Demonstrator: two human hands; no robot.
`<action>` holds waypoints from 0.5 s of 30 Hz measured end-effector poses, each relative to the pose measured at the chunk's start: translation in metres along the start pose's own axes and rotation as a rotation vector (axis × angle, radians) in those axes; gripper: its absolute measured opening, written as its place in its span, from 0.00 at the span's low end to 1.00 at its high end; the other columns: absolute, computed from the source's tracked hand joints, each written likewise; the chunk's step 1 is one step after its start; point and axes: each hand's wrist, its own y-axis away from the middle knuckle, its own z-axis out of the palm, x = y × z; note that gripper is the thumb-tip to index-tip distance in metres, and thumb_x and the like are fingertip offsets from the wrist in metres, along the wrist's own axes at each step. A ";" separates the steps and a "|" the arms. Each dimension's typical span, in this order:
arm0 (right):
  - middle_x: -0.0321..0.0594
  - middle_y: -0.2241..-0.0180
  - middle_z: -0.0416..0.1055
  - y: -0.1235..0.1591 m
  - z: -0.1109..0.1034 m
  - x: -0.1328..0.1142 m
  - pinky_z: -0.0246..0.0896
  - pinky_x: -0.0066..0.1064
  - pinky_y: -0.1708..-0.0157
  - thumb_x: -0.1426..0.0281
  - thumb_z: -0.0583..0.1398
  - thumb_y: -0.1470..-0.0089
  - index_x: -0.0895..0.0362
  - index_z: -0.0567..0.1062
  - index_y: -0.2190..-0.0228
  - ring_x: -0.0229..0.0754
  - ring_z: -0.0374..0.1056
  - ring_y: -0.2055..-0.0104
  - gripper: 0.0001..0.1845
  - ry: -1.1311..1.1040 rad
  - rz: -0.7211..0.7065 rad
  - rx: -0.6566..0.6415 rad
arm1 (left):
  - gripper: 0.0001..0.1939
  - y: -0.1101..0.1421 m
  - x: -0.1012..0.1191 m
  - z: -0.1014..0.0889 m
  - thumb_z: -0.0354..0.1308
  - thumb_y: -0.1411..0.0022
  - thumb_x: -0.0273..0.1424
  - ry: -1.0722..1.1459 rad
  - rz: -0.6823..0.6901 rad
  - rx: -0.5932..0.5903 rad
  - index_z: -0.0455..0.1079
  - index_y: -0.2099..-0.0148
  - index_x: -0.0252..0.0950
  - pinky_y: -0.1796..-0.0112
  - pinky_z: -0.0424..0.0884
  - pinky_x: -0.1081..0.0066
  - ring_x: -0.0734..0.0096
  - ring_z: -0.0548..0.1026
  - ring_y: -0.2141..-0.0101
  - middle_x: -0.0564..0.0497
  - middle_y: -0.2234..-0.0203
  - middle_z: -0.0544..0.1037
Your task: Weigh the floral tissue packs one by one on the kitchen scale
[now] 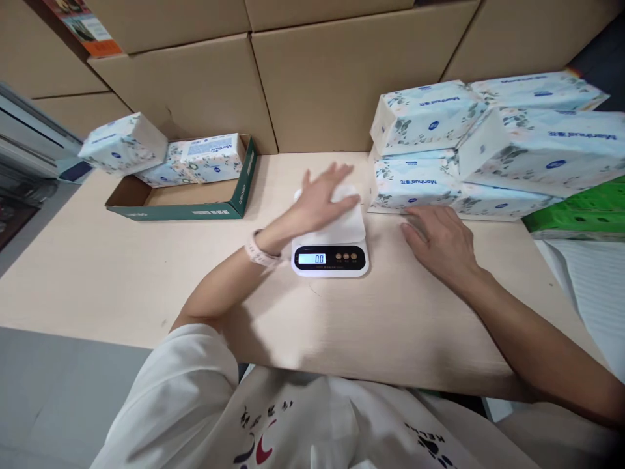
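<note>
White digital scale (351, 231) on the desk (342, 319), reading 0.0! Right over it, left hand (322, 202), empty, fingers spread; just before stacked tissue packs (415, 182), right hand (442, 241), empty, fingers loosely bent. Farther left, green box (215, 212); behind, cardboard cartons (351, 91).

Stacked cardboard boxes (351, 91); grey floor (63, 391)

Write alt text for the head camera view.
A person's left hand is over a white digital scale reading 0.0 on a table, the right hand beside stacked Manhua packs. Left, one pack lies in an open green box, another at its end.
</note>
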 end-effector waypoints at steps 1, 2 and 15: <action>0.53 0.51 0.82 0.001 -0.001 -0.002 0.73 0.62 0.45 0.58 0.54 0.33 0.51 0.81 0.49 0.64 0.77 0.46 0.21 -0.015 0.008 0.022 | 0.30 0.006 -0.009 -0.019 0.64 0.33 0.42 0.097 -0.016 0.130 0.71 0.32 0.43 0.24 0.39 0.47 0.47 0.53 0.22 0.46 0.27 0.69; 0.53 0.51 0.82 0.001 -0.003 -0.005 0.73 0.62 0.45 0.57 0.54 0.33 0.50 0.81 0.50 0.64 0.77 0.46 0.21 -0.033 0.012 0.040 | 0.25 0.013 -0.020 -0.039 0.65 0.33 0.41 0.185 -0.038 0.276 0.74 0.36 0.43 0.25 0.48 0.49 0.48 0.58 0.24 0.48 0.31 0.74; 0.41 0.42 0.79 -0.135 0.001 -0.164 0.65 0.57 0.31 0.45 0.52 0.30 0.49 0.79 0.51 0.54 0.72 0.35 0.26 -0.853 -0.026 -0.478 | 0.07 0.090 -0.184 -0.195 0.57 0.31 0.36 0.654 -0.450 0.994 0.69 0.59 0.38 0.43 0.66 0.62 0.68 0.72 0.51 0.55 0.66 0.79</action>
